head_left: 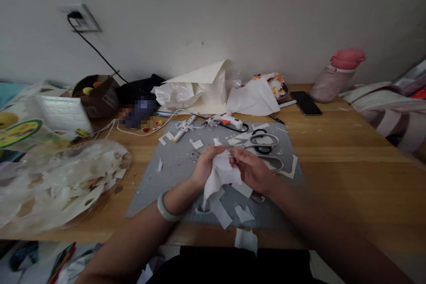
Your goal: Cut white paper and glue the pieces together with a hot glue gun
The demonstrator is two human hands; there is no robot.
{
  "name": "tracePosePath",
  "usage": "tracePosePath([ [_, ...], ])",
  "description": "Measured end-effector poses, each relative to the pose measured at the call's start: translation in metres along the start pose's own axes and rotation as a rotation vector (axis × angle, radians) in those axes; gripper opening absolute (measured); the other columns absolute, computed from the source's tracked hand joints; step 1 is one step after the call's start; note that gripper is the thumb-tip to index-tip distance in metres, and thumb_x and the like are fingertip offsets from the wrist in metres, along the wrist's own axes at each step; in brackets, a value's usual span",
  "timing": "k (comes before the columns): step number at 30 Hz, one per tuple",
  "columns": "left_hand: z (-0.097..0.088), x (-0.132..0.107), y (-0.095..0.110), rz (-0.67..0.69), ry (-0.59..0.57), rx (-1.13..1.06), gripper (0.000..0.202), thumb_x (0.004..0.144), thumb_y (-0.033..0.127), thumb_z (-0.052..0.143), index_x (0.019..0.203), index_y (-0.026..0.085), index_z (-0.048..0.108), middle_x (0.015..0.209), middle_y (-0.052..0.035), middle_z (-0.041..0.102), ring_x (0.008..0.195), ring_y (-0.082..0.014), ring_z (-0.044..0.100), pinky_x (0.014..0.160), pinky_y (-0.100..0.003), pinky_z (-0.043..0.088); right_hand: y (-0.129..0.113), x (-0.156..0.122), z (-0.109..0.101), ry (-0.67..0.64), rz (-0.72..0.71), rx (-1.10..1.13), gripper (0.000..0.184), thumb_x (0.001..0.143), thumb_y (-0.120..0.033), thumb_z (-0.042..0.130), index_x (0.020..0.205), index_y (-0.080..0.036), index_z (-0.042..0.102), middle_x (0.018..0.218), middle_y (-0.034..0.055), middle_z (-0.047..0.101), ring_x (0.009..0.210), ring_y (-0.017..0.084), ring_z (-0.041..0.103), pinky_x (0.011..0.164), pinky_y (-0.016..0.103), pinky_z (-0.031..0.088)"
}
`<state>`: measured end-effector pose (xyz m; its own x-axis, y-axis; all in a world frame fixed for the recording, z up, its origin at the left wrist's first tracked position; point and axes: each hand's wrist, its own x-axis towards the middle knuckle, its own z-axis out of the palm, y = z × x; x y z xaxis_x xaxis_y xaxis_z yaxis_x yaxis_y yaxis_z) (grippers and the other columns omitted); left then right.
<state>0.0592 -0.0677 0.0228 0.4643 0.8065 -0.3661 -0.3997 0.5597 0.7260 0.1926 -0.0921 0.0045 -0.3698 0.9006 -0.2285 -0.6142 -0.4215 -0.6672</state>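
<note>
Over the grey cutting mat point(176, 173), my left hand point(204, 164) and my right hand point(251, 168) both pinch a crumpled piece of white paper point(221, 173). The fingers of each hand are closed on its upper edge, and the paper hangs down between them. A pale green bangle point(165, 207) sits on my left wrist. Scissors point(264, 142) lie on the mat just beyond my right hand. Loose white paper scraps point(244, 213) lie under and in front of my hands.
A white glue gun point(228, 120) and a white pen-like tool point(184, 128) lie at the mat's far edge. A clear plastic bag of paper scraps point(56, 182) fills the left. Folded white paper point(206, 84), a phone point(305, 103) and a pink bottle point(336, 75) stand at the back.
</note>
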Motion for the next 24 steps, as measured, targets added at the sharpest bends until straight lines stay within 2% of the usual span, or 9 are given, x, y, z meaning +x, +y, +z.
tracePosePath([
  [3,-0.001,0.003,-0.005,0.131,0.055,0.139,0.021,0.063,0.028,0.063,0.050,0.013,0.059,0.045,-0.0002,0.057,0.038,-0.0083,0.047,0.041,-0.020,0.036,0.006,0.003,-0.005,0.043,-0.062,-0.163,0.032,0.063,-0.043,0.078,0.062,-0.020,0.057,0.056,-0.0045,0.047,0.050,0.008,0.035,0.047,0.023,0.027],
  [5,-0.002,0.004,-0.009,0.154,0.049,0.219,0.023,0.065,0.029,0.064,0.050,0.013,0.059,0.044,0.0001,0.056,0.036,-0.0068,0.043,0.039,-0.019,0.031,0.010,0.005,-0.007,0.056,-0.091,-0.241,0.035,0.062,-0.047,0.078,0.060,-0.020,0.056,0.052,-0.0052,0.043,0.048,0.008,0.031,0.046,0.024,0.022],
  [7,-0.002,0.002,-0.011,0.143,-0.003,0.257,0.025,0.068,0.031,0.062,0.051,0.013,0.060,0.046,-0.0024,0.059,0.038,-0.0081,0.046,0.041,-0.021,0.034,0.012,0.004,-0.007,0.048,-0.097,-0.235,0.036,0.059,-0.049,0.079,0.060,-0.020,0.057,0.051,-0.0050,0.043,0.048,0.008,0.030,0.046,0.025,0.021],
  [11,-0.004,-0.001,-0.008,0.063,-0.094,0.116,0.027,0.067,0.036,0.060,0.053,0.012,0.063,0.050,-0.0059,0.062,0.043,-0.0131,0.055,0.047,-0.024,0.043,0.006,-0.001,0.001,-0.024,-0.068,-0.105,0.034,0.059,-0.045,0.080,0.060,-0.020,0.057,0.054,-0.0040,0.045,0.050,0.009,0.035,0.048,0.024,0.029],
  [13,-0.004,-0.002,-0.003,-0.002,-0.104,-0.001,0.030,0.066,0.041,0.058,0.055,0.013,0.062,0.051,-0.0063,0.064,0.046,-0.0158,0.059,0.047,-0.025,0.046,0.001,-0.003,0.005,-0.059,-0.038,-0.027,0.034,0.061,-0.044,0.078,0.061,-0.019,0.055,0.060,-0.0032,0.048,0.054,0.009,0.040,0.052,0.024,0.035],
  [15,-0.003,-0.002,0.002,-0.007,-0.105,-0.034,0.032,0.065,0.043,0.058,0.055,0.013,0.063,0.051,-0.0060,0.063,0.046,-0.0158,0.059,0.047,-0.025,0.046,-0.004,-0.003,0.008,-0.053,-0.041,-0.022,0.034,0.062,-0.044,0.077,0.064,-0.018,0.056,0.066,-0.0022,0.053,0.059,0.009,0.045,0.056,0.023,0.039],
  [20,-0.001,-0.001,0.003,0.174,-0.023,0.219,0.026,0.064,0.034,0.064,0.050,0.013,0.060,0.044,-0.0012,0.057,0.037,-0.0081,0.046,0.041,-0.020,0.035,-0.003,0.000,0.004,0.027,-0.131,-0.224,0.032,0.064,-0.043,0.077,0.063,-0.018,0.057,0.058,-0.0043,0.051,0.054,0.009,0.042,0.052,0.022,0.033],
  [22,-0.001,-0.001,0.002,0.180,0.001,0.306,0.027,0.065,0.035,0.065,0.050,0.013,0.059,0.044,-0.0008,0.057,0.036,-0.0074,0.044,0.040,-0.020,0.032,0.001,0.001,0.003,0.038,-0.126,-0.276,0.030,0.063,-0.041,0.078,0.062,-0.019,0.058,0.054,-0.0047,0.048,0.051,0.009,0.038,0.049,0.023,0.029],
  [24,-0.001,-0.002,0.002,0.138,-0.037,0.348,0.028,0.065,0.036,0.064,0.051,0.013,0.060,0.046,-0.0032,0.059,0.038,-0.0093,0.047,0.041,-0.021,0.034,0.003,0.000,0.003,0.019,-0.117,-0.251,0.029,0.063,-0.041,0.078,0.063,-0.020,0.058,0.054,-0.0040,0.048,0.050,0.009,0.038,0.048,0.025,0.028],
])
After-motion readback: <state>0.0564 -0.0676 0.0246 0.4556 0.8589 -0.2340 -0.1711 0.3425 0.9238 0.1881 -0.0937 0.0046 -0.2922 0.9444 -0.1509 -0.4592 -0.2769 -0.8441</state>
